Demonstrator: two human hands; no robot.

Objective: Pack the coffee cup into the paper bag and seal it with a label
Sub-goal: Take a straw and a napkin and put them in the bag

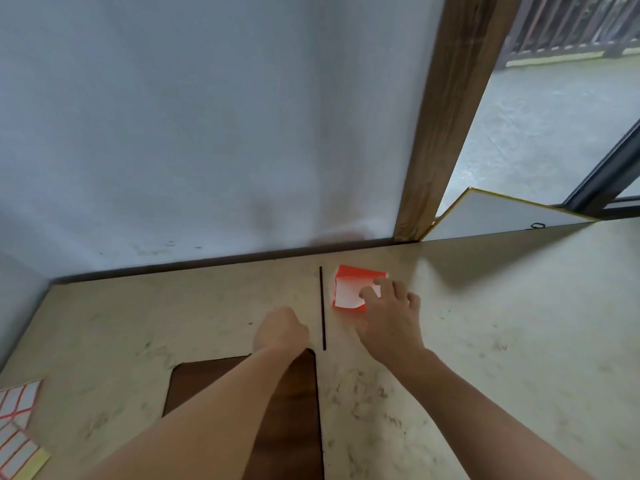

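The person's right hand (388,317) reaches forward onto a folded red-and-white paper bag (349,289) lying flat on the pale table (519,341), near the wall and just right of a thin dark line (322,306) in the tabletop. The fingers are spread and lie on the bag's near right corner; whether the thumb has got under the paper cannot be told. The left hand (280,330) sits left of the line with fingers curled in, apparently holding nothing, though its palm side is hidden. No coffee cup shows in view. 2 label sheets (17,420) lie at the table's near left edge, well apart from the bag.

The step in hand looks like picking up the bag. Being flat paper, it would lift best if the fingertips drag 1 edge up and pinch it, not press down. The left hand could then help open its mouth.
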